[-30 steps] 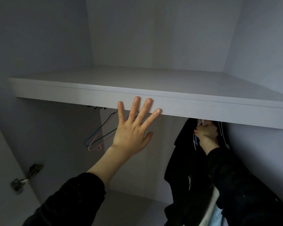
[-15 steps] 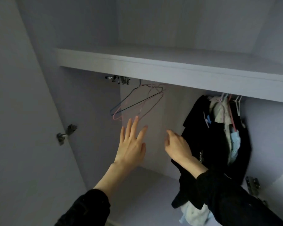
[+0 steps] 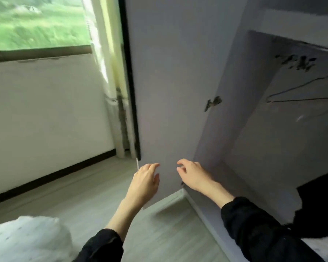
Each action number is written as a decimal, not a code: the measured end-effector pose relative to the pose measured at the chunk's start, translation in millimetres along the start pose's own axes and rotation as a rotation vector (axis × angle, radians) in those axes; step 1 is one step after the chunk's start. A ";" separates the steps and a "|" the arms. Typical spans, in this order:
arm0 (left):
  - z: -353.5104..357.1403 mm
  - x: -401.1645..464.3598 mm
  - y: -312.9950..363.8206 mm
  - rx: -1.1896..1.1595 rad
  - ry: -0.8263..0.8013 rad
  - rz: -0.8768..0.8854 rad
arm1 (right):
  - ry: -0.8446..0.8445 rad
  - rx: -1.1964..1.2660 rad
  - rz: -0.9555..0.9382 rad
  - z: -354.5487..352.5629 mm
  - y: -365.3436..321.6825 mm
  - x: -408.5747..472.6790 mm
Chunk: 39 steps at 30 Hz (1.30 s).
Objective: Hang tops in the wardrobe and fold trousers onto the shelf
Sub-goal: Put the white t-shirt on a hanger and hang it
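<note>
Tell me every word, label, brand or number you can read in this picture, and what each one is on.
None: no readable text shows anywhere.
Open wardrobe door: plain, no label.
Hinge: too blurred to show any marking.
Wire hangers: bare.
White dotted fabric at lower left: small dark marks, a pattern rather than letters.
Left hand and right hand: empty, nothing printed.

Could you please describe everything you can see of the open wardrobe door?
The wardrobe door is a flat, plain panel, pale grey-lilac, smooth like laminated board. It stands swung open, its inner face toward the camera and a dark outer edge on its left side. A metal hinge joins it to the wardrobe side. Its lower corner hangs above the wood-look floor. The left hand and right hand are in front of it; contact is unclear.
</note>
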<state>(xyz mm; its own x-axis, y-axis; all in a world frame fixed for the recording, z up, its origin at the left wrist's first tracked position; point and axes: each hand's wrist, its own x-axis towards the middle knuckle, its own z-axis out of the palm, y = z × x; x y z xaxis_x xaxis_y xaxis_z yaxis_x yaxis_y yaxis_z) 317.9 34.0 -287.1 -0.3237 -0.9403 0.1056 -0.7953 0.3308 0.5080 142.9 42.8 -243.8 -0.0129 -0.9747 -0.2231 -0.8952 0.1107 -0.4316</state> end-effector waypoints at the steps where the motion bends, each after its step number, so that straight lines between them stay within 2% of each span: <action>1: -9.8 -18.2 -21.1 -0.007 0.001 -0.042 | -0.038 -0.003 -0.026 16.1 -23.1 -0.5; 5: -44.5 -85.7 -94.9 0.011 0.030 -0.217 | -0.161 -0.029 -0.169 73.5 -100.7 -6.0; 12: -105.1 -224.3 -212.3 -0.003 0.141 -0.669 | -0.367 -0.019 -0.459 177.0 -254.2 -12.3; 17: -129.5 -315.1 -255.0 -0.031 0.254 -0.979 | -0.581 -0.082 -0.690 244.3 -350.2 -32.8; 23: -127.2 -382.2 -277.2 -0.086 0.359 -1.328 | -0.813 -0.190 -0.924 311.5 -428.5 -47.9; 31: -116.7 -465.7 -285.2 -0.104 0.438 -1.589 | -1.017 -0.403 -1.069 396.3 -480.0 -97.2; 37: -94.2 -512.1 -324.8 -0.141 0.281 -1.597 | -1.010 -0.498 -0.965 466.6 -501.2 -117.7; 39: -90.1 -522.9 -346.5 -0.060 0.317 -1.551 | -1.002 -0.535 -0.919 492.6 -507.3 -122.0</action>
<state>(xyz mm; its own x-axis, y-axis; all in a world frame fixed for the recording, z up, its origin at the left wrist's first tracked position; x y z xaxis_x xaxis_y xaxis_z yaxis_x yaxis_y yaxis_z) 808.9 403.7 -441.3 0.8718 -0.3283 -0.3636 -0.2146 -0.9232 0.3189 818.0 201.1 -428.1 0.7517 -0.0952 -0.6527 -0.4749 -0.7648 -0.4354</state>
